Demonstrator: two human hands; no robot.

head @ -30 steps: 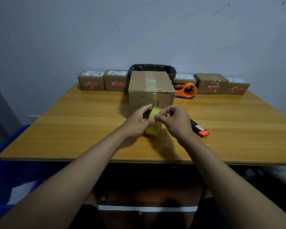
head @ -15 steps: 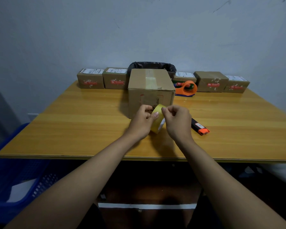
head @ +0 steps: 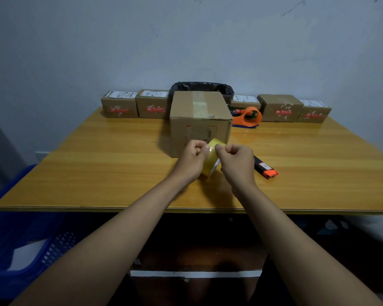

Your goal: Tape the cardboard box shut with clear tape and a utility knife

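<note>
A brown cardboard box stands mid-table with strips of tape along its top seam. Just in front of it I hold a yellowish roll of clear tape upright between both hands. My left hand grips the roll from the left, thumb on its rim. My right hand is curled at the roll's right side, thumb and forefinger pinching at the tape's outer face. A black and orange utility knife lies on the table right of my right hand.
The wooden table carries a row of small labelled parcels along the back edge. An orange tape dispenser sits behind the box's right side, a black-lined bin behind the box. A blue crate stands on the floor at left.
Both hands have lifted the roll slightly and tilted it, and the right fingers have curled tighter, picking at the tape's surface. The box and the knife have not moved.
</note>
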